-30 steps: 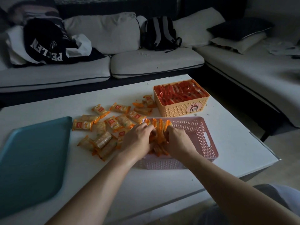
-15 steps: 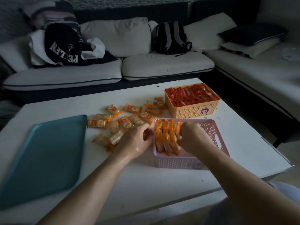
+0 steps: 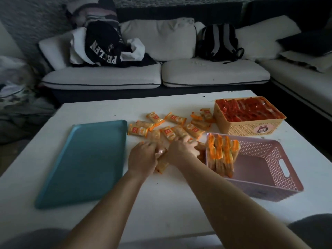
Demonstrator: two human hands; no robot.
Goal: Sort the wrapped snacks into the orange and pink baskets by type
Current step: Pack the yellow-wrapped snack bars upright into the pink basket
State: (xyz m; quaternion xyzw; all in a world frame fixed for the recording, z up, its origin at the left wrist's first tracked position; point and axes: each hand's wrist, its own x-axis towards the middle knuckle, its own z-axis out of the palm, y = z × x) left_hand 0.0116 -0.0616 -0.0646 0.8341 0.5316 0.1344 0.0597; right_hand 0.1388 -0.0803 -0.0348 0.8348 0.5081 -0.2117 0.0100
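Several orange-and-clear wrapped snacks (image 3: 172, 125) lie loose on the white table (image 3: 161, 209). The pink basket (image 3: 280, 180) stands at right with a row of the same snacks (image 3: 221, 153) upright against its left wall. Behind it, the orange basket (image 3: 251, 129) is full of red wrapped snacks (image 3: 246, 109). My left hand (image 3: 142, 158) and my right hand (image 3: 181, 150) rest side by side on the near end of the loose pile, fingers curled over a few snacks (image 3: 161, 162) between them. Whether either hand has a firm grip is blurred.
A teal tray (image 3: 84, 160) lies flat at the left of the table. A sofa (image 3: 156, 76) with cushions, clothes and a dark backpack (image 3: 218, 42) runs behind and to the right. My knees show at the bottom edge.
Both hands have left the pink basket and moved left onto the loose pile. The row of snacks stays standing in the basket. The camera has moved, so the scene appears shifted.
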